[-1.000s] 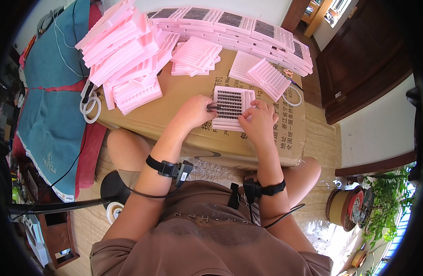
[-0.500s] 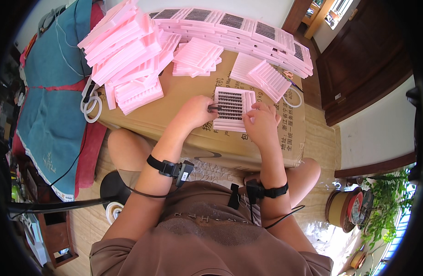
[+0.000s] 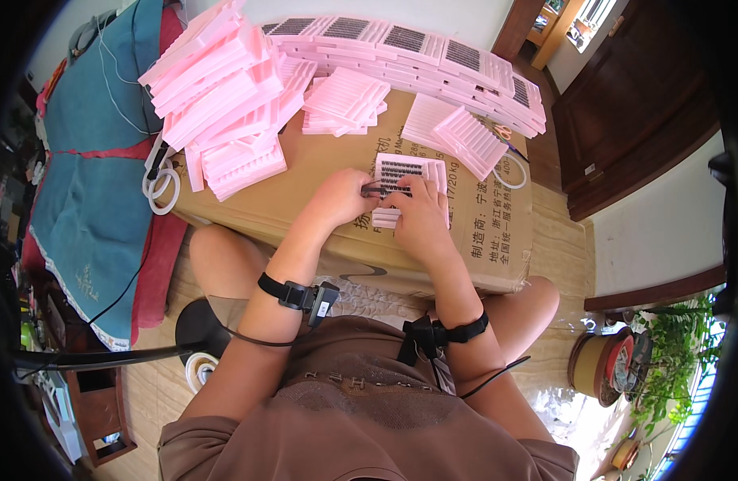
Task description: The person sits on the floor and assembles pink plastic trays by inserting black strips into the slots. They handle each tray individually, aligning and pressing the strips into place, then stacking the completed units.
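Observation:
A pink tray (image 3: pixel 438 172) with rows of black lash clusters (image 3: pixel 402 170) lies on the cardboard box (image 3: pixel 321 172) in front of me. My left hand (image 3: pixel 343 196) is at the tray's left edge, closed around dark tweezers (image 3: pixel 373 190) whose end reaches over the rows. Across the lower part of the tray lies my right hand (image 3: pixel 421 212), its fingers bent and drawn together close to the tweezers' end. Whatever those fingertips pinch is too small to make out. The hand covers the lower rows.
Pink empty trays (image 3: pixel 216 88) are heaped at the far left, with a smaller stack (image 3: pixel 346 100) beside them. Filled trays (image 3: pixel 465 56) line the back edge. Loose trays (image 3: pixel 469 140), scissors (image 3: pixel 503 131) and a white ring (image 3: pixel 511 171) lie at right.
My right hand has moved left from the tray's right edge onto its lower rows, up to the tweezers. My left hand has barely moved.

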`<state>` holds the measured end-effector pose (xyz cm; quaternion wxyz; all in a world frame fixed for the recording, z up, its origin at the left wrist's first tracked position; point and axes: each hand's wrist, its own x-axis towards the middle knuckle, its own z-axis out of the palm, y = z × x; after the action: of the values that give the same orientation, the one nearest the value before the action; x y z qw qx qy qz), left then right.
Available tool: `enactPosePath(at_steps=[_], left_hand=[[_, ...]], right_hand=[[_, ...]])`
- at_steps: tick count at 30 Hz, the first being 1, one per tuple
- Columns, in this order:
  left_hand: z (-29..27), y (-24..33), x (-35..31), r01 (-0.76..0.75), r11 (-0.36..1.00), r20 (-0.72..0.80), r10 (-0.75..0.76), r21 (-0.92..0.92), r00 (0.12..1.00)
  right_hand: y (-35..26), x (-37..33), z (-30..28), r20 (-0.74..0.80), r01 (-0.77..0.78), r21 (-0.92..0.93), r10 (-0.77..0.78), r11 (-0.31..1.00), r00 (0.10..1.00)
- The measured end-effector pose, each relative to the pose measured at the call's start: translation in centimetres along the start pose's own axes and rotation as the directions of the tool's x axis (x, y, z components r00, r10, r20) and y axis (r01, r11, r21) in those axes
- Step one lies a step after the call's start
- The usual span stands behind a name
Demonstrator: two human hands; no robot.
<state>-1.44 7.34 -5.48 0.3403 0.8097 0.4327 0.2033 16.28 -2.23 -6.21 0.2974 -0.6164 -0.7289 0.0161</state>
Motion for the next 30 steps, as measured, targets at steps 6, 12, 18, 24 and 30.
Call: enactPosePath(at_steps=[6, 12, 18, 24, 30], left_hand=[[1.1, -0.6, -0.5, -0.014, 0.801, -0.132, -0.081, -0.599, 0.988], [0.1, 1.3, -1.7, 0.107, 0.39, 0.096, -0.047, -0.915, 0.994], [-0.1, 1.6, -2.1, 0.208, 0.325, 0.272, 0.166, -0.922, 0.948], [-0.5, 2.4, -2.7, 0.27, 0.278, 0.326, 0.179, -0.922, 0.928], [0.3, 3.4, -2.7, 0.116, 0.426, 0.099, -0.062, -0.897, 0.993]], right_hand=[[0.6, 0.4, -1.1, 0.009, -0.085, 0.139, 0.084, 0.987, 0.996], [0.3, 2.3, -0.5, -0.107, -0.143, 0.465, 0.216, 0.874, 0.971], [-0.8, 3.6, -0.4, 0.274, -0.362, 0.894, 0.32, 0.262, 0.907], [-2.1, 3.8, -1.9, 0.318, -0.372, 0.918, 0.309, 0.135, 0.897], [-1.7, 4.0, -3.0, 0.143, -0.245, 0.961, 0.527, 0.129, 0.838]])
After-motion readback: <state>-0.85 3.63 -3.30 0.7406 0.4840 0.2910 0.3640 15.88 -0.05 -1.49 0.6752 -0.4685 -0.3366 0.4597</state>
